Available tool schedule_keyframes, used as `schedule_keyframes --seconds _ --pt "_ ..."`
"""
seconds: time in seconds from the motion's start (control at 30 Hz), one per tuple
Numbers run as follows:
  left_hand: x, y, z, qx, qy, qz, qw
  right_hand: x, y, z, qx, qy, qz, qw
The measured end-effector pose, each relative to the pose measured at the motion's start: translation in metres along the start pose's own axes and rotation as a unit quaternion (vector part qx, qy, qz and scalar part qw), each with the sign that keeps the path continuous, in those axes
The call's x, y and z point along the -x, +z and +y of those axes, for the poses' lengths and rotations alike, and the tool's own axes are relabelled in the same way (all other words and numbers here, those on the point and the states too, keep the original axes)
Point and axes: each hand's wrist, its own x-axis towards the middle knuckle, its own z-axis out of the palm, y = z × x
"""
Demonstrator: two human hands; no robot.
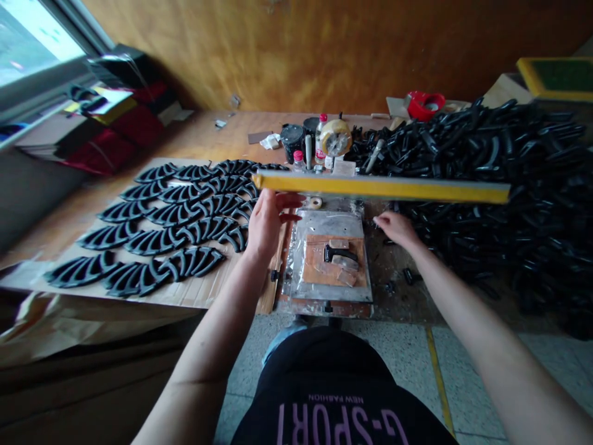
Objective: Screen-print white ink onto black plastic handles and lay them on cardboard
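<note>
The table was piled with black parts at right, and the left hand and right hand were held open, with a plate between them.

1. Mounting: one camera worn on the person's head, looking from above the wooden workbench.
2. Direction: forward and down, with the person's black shirt at lower centre.
3. Range: the left hand and right hand lie near frame centre, close to the camera.
4. Far field: the orange-brown wall spans the top; a window occupies the upper left.
</note>
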Motion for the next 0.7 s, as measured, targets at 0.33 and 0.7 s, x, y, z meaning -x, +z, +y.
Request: schedule_keyframes --seconds 0.33,0.7 --pt "0.104 0.028 -0.113 0.107 -0.419 -0.071 0.899 0.082 0.090 -0.085 0.088 -0.060 -0.079 0.991" --pt "0.103 0.022 -0.138 0.073 -0.371 0.047 0.925 0.113 0.094 -0.119 -0.041 -0.184 -0.102 0.977"
